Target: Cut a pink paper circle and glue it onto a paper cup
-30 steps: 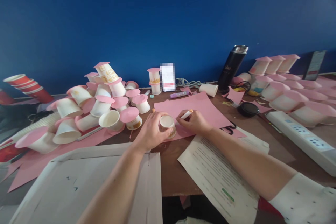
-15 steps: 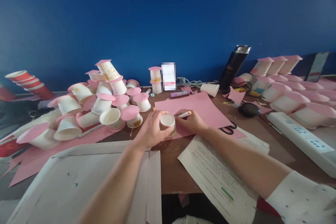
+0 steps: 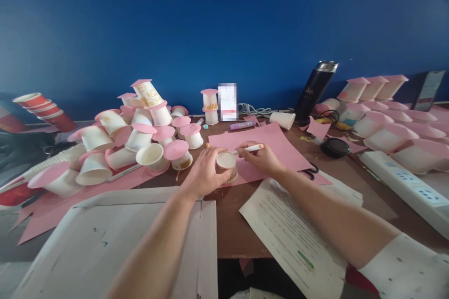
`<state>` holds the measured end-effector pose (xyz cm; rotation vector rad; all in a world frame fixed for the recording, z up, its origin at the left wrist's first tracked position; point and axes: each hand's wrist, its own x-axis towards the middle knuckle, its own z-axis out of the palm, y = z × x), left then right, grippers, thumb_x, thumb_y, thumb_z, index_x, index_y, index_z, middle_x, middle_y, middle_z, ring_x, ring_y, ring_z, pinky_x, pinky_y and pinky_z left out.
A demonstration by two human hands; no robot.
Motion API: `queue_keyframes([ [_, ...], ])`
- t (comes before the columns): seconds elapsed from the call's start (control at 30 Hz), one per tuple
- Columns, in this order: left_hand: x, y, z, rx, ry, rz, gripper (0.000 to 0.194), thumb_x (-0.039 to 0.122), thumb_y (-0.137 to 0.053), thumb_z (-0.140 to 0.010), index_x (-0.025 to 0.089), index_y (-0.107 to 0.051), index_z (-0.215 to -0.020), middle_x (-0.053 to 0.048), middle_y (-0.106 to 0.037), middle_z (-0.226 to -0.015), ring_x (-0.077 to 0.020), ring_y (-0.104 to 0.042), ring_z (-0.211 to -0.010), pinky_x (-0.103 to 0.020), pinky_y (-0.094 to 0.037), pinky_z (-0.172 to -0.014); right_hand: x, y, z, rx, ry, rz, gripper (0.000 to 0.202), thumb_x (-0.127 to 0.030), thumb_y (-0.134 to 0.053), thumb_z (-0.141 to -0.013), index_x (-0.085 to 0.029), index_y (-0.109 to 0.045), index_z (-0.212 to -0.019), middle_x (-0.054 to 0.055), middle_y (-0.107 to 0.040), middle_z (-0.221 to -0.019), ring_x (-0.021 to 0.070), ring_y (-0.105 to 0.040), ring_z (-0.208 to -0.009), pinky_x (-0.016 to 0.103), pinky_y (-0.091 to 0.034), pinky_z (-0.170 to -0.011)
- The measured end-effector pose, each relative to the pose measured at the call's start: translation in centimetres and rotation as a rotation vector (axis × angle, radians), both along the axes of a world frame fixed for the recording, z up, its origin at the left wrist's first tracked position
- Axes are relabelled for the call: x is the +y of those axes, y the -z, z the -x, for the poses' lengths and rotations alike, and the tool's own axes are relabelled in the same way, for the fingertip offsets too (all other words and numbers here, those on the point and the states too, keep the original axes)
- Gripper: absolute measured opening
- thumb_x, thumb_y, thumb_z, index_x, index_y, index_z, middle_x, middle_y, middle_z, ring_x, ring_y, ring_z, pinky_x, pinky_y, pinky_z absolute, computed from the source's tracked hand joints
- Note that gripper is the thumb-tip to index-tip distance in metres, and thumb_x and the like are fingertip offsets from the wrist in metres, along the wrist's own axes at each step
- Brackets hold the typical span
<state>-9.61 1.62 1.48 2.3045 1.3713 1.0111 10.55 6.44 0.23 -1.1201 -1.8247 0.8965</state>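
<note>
A white paper cup (image 3: 226,161) stands at the near edge of a pink sheet (image 3: 280,147), and my left hand (image 3: 207,172) is wrapped round its left side. My right hand (image 3: 260,159) grips a white pen (image 3: 253,148) with an orange end, its tip close to the cup's right rim. Something orange pokes up behind the fingers of my left hand. Scissors (image 3: 310,171) with black handles lie at the sheet's right edge, partly hidden.
Paper cups with pink discs (image 3: 140,136) pile up at the left, more (image 3: 389,133) at the right. A black bottle (image 3: 313,91), a power strip (image 3: 403,187), a printed sheet (image 3: 280,224) and a white board (image 3: 122,238) lie around.
The pen in my right hand has risen slightly and tilted, with its orange end farther right. My left hand still holds the cup. The whole view has shifted a little.
</note>
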Motion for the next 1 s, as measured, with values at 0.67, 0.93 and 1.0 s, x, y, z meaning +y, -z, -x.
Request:
queue_keyframes([
  [0.67, 0.1, -0.1, -0.1, -0.006, 0.009, -0.006, 0.036, 0.033, -0.065, -0.076, 0.023, -0.054, -0.109, -0.006, -0.060, -0.108, -0.0243, -0.055, -0.104, -0.040, -0.044, -0.091, -3.1, -3.1, -1.8, -0.179, -0.561, -0.043, 0.017, -0.025, -0.064, -0.078, -0.020, -0.073, -0.092, 0.004, -0.073, -0.089, 0.0155, -0.066, -0.079, 0.026, -0.052, -0.075],
  [0.93, 0.0, 0.0, 0.0, -0.021, 0.020, -0.028, 0.039, 0.038, -0.065, -0.078, 0.022, -0.053, -0.112, -0.007, -0.060, -0.110, -0.0237, -0.055, -0.105, -0.039, -0.043, -0.091, -3.2, -2.5, -1.5, -0.246, -0.519, -0.069, 0.017, -0.020, -0.063, -0.077, -0.022, -0.074, -0.090, 0.002, -0.073, -0.088, 0.0149, -0.066, -0.077, 0.025, -0.051, -0.075],
  [1.0, 0.0, 0.0, 0.0, -0.023, 0.021, -0.027, 0.040, 0.038, -0.065, -0.078, 0.021, -0.053, -0.112, -0.007, -0.060, -0.110, -0.0233, -0.055, -0.105, -0.038, -0.043, -0.091, -3.2, -2.5, -1.5, -0.234, -0.525, -0.076, 0.017, -0.020, -0.063, -0.078, -0.022, -0.074, -0.091, 0.003, -0.073, -0.088, 0.0150, -0.066, -0.078, 0.025, -0.052, -0.075],
])
